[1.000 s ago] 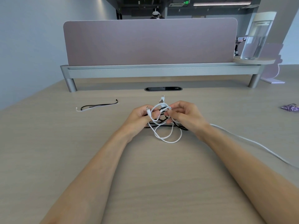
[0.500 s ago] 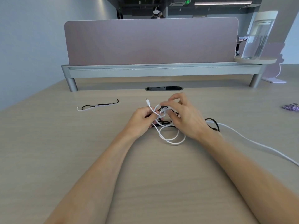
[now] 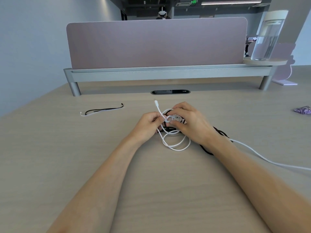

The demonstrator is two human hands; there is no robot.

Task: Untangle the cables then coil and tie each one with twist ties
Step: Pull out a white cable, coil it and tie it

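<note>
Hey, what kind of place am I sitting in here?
Probably an open-plan office: a mauve fabric desk divider on a grey metal rail, an oval cable port set in the pale wooden desk.

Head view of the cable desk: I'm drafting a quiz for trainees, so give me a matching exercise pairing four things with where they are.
Things:
1. white cable
2. twist ties
3. water bottle
4. purple wrapper

Places:
A. lying loose, far left of the hands
B. on the round shelf, upper right
C. pinched by left hand and right hand
D. at the desk's right edge

Pairs: 1-C, 2-A, 3-B, 4-D
</note>
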